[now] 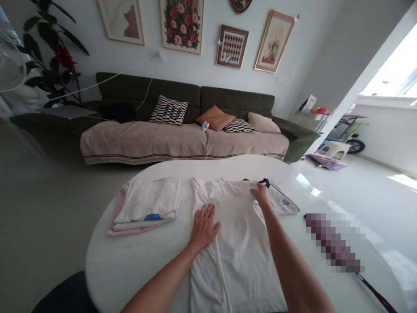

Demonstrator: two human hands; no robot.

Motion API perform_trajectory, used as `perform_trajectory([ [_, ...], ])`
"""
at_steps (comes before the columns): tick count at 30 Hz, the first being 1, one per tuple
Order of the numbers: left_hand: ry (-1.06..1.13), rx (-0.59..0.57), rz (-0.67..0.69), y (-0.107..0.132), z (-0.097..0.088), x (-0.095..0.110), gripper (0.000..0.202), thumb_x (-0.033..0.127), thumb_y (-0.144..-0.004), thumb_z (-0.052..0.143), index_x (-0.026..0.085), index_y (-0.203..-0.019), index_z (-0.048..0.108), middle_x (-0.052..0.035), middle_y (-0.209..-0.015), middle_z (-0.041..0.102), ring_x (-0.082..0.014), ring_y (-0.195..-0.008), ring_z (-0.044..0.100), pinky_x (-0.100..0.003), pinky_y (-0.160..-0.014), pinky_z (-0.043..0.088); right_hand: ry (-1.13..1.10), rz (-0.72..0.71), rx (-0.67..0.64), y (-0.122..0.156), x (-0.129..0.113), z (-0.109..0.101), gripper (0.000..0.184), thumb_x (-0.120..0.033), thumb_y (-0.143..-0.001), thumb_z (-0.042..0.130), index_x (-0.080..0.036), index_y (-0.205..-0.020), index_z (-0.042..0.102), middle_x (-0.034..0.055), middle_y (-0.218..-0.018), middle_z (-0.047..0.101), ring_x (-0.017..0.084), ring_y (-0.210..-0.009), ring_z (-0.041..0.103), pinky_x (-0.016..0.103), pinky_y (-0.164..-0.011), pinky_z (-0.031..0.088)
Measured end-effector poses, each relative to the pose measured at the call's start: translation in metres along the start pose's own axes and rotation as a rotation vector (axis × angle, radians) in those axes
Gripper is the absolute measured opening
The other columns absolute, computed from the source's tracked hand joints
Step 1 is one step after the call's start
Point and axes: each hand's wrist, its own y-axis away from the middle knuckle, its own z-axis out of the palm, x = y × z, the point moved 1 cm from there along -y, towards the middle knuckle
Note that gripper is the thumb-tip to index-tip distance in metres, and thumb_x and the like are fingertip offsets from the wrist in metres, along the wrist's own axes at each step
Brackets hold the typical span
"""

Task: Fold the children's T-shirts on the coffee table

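A white T-shirt [241, 248] with a dark collar lies spread on the white table in front of me. Its left side is turned inward, while a sleeve with dark piping and a small badge sticks out at the right. My left hand [205, 226] lies flat on the left part of the shirt, fingers outstretched. Near the collar, at the right shoulder, my right hand [261, 195] is closed on the fabric; its fingertips are partly hidden. To the left sits a stack of folded clothes [148, 200], white and grey over pink, with a blue print on top.
A purple duster-like object with a dark handle [374, 289], its head pixelated, lies on the table's right [299, 256]. Beyond the table stands a green sofa [236, 100] with a beige cover and several cushions. A fan [11, 65] is at far left.
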Motion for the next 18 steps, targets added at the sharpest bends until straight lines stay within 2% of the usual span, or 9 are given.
perform_trajectory([
  [3, -0.004, 0.001, 0.005, -0.001, -0.002, 0.0, 0.058, 0.046, -0.086, 0.027, 0.02, -0.138, 0.023, -0.0052, -0.144, 0.025, -0.0236, -0.131, 0.019, -0.044, -0.105, 0.017, 0.123, -0.218, -0.08, 0.031, -0.027, 0.046, 0.028, -0.006, -0.065, 0.051, -0.015, -0.089, 0.062, 0.0098, -0.102, 0.062, 0.023, -0.103, 0.052, 0.031, -0.085, 0.04],
  [6, -0.015, -0.002, 0.008, -0.002, -0.003, 0.0, 0.055, 0.043, -0.086, 0.03, 0.018, -0.134, 0.032, -0.0079, -0.139, 0.035, -0.0247, -0.129, 0.024, -0.044, -0.105, 0.018, 0.196, -0.397, -0.282, 0.082, -0.045, 0.095, 0.036, -0.008, -0.06, 0.058, -0.018, -0.095, 0.063, 0.0065, -0.108, 0.061, 0.021, -0.104, 0.052, 0.03, -0.091, 0.036],
  [8, -0.028, -0.022, 0.015, -0.002, -0.003, -0.002, 0.052, 0.041, -0.085, 0.033, 0.016, -0.13, 0.039, -0.0105, -0.134, 0.042, -0.026, -0.128, 0.027, -0.043, -0.104, 0.017, 0.228, -0.484, -0.418, 0.115, -0.048, 0.109, 0.043, -0.012, -0.056, 0.066, -0.021, -0.097, 0.063, 0.0036, -0.111, 0.06, 0.019, -0.1, 0.055, 0.028, -0.088, 0.039],
  [9, -0.032, -0.031, 0.021, -0.002, -0.002, -0.002, 0.051, 0.039, -0.084, 0.035, 0.016, -0.129, 0.04, -0.0112, -0.133, 0.044, -0.0264, -0.127, 0.028, -0.043, -0.104, 0.017, 0.254, -0.531, -0.475, 0.129, -0.047, 0.108, 0.043, -0.015, -0.057, 0.066, -0.022, -0.099, 0.062, 0.0027, -0.111, 0.059, 0.018, -0.097, 0.056, 0.027, -0.086, 0.04],
  [10, -0.034, -0.039, 0.032, -0.002, -0.002, -0.002, 0.051, 0.037, -0.084, 0.036, 0.016, -0.13, 0.039, -0.0115, -0.133, 0.043, -0.0266, -0.127, 0.028, -0.044, -0.104, 0.017, 0.287, -0.577, -0.516, 0.14, -0.043, 0.1, 0.04, -0.018, -0.062, 0.064, -0.023, -0.101, 0.061, 0.0024, -0.111, 0.059, 0.017, -0.095, 0.057, 0.026, -0.084, 0.041],
  [12, -0.031, -0.034, 0.039, -0.002, -0.002, -0.002, 0.052, 0.036, -0.084, 0.036, 0.016, -0.132, 0.036, -0.0107, -0.135, 0.04, -0.026, -0.129, 0.025, -0.044, -0.104, 0.017, 0.375, -0.632, -0.522, 0.155, -0.024, 0.07, 0.034, -0.022, -0.073, 0.054, -0.023, -0.106, 0.058, 0.0035, -0.109, 0.059, 0.016, -0.091, 0.058, 0.026, -0.08, 0.043],
  [15, -0.025, -0.018, 0.021, -0.001, -0.004, 0.0, 0.052, 0.041, -0.086, 0.031, 0.017, -0.132, 0.034, -0.0092, -0.136, 0.039, -0.0247, -0.13, 0.022, -0.044, -0.104, 0.018, 0.534, -0.561, -0.333, 0.164, 0.025, 0.003, 0.035, -0.028, -0.078, 0.047, -0.019, -0.112, 0.054, 0.0078, -0.108, 0.058, 0.019, -0.092, 0.057, 0.03, -0.08, 0.042],
  [18, -0.021, -0.021, 0.012, -0.002, -0.008, 0.003, 0.052, 0.043, -0.086, 0.03, 0.017, -0.131, 0.035, -0.0088, -0.135, 0.04, -0.0241, -0.13, 0.023, -0.043, -0.104, 0.019, 0.732, -0.438, -0.177, 0.171, 0.076, -0.055, 0.039, -0.032, -0.074, 0.053, -0.015, -0.109, 0.054, 0.0116, -0.102, 0.059, 0.024, -0.094, 0.054, 0.035, -0.08, 0.041],
])
